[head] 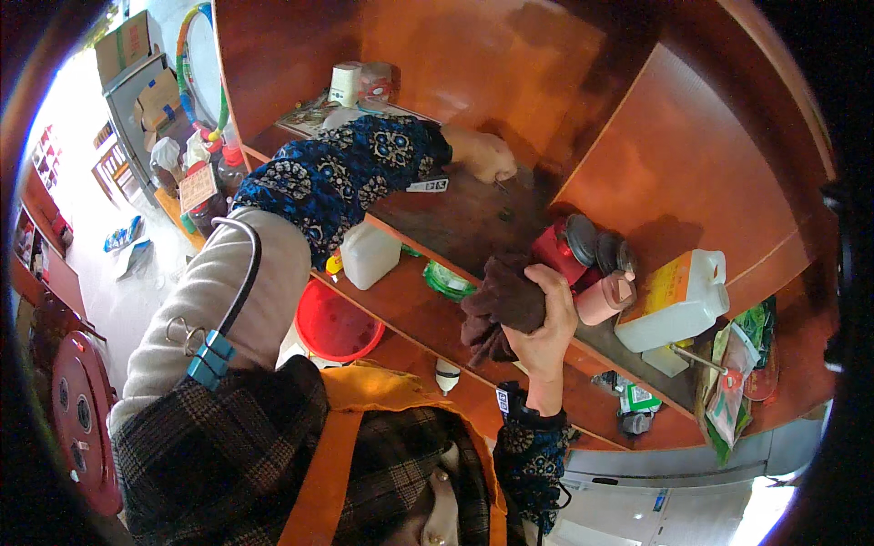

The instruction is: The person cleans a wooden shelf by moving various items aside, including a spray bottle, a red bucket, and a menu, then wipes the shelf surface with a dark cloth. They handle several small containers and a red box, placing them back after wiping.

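Note:
My right hand [552, 326] grips a bunched dark brown cloth [509, 300] at the front edge of a wooden shelf [450, 222]. Farther in, my left hand [483, 155] is low over the same shelf board with its fingers curled downward. Something thin and dark shows at its fingertips, too small to name. A small dark spot or scrap [505, 215] lies on the board between my hands. Just beyond the cloth stand a red container [556, 252], dark round lids [580, 239] and a pink lidded cup [606, 298].
A white plastic jug [676, 300] with a yellow label leans right of the cup. On the lower shelf are a white container [369, 256] and a green-wrapped item [447, 281]. Below is a red basin [338, 321]. A white box-shaped device [345, 84] stands at the back left.

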The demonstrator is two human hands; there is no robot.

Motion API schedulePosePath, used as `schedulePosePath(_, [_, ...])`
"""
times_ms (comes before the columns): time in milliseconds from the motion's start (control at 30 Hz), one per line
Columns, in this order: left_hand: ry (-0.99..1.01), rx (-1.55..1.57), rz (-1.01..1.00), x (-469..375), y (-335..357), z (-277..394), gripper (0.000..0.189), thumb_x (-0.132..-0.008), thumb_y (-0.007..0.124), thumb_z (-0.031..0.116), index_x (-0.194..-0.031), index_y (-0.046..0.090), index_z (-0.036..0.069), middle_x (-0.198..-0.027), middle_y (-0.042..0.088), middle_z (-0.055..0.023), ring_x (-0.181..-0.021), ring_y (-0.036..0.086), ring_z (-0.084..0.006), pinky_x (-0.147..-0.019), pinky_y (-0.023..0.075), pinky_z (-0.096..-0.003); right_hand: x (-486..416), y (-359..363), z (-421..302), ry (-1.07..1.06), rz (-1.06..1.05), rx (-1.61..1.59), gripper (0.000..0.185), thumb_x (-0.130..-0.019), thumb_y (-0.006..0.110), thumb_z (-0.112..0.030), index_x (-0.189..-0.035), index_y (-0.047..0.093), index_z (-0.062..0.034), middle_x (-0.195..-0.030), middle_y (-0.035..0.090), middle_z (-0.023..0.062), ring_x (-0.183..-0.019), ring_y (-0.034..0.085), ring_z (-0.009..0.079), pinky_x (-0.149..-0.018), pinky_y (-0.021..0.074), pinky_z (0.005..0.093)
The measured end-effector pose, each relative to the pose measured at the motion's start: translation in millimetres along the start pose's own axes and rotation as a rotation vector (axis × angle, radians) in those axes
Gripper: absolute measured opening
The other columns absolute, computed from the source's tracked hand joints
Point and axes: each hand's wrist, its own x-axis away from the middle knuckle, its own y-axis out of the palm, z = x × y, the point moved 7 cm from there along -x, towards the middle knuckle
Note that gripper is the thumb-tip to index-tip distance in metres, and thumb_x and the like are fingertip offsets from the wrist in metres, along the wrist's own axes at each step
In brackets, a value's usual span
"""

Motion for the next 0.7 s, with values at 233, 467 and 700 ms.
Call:
schedulePosePath(233, [-0.067,-0.171,-0.020,9,0,11,0.027,-0.073,0.067,0.021,-0.090,0.068,0.001,-0.085,0.069,-0.0217,-0.084,0.067,-0.0445,-0.072,0.0527,-0.0542,3,1,1,0.008,-0.014,0.019,0.061,-0.061,0.087,-0.007,-0.118,0.065,-0.0068,-0.117,0.068,0.0162,-0.108,0.066,0.0376,-0.095,0.0529,0.0432])
schedulePosePath(467, [-0.433,-0.263,0.039,98,-34,-81,0.028,-0.078,0.067,0.024,-0.099,0.074,0.007,-0.097,0.073,-0.0193,-0.091,0.070,-0.0407,-0.075,0.0550,-0.0539,2,3,2,-0.002,-0.041,0.028,0.061,-0.061,0.086,-0.006,-0.118,0.064,-0.0066,-0.120,0.066,0.0167,-0.108,0.065,0.0374,-0.095,0.0525,0.0438])
schedulePosePath(700, [-0.672,-0.159,0.161,181,-68,-96,0.030,-0.088,0.066,0.031,-0.107,0.072,0.007,-0.103,0.072,-0.0193,-0.097,0.068,-0.0434,-0.081,0.0537,-0.0537,3,5,2,0.019,-0.060,0.009,0.061,-0.061,0.081,0.005,-0.119,0.063,-0.0031,-0.122,0.065,0.0165,-0.115,0.063,0.0351,-0.101,0.0490,0.0407])
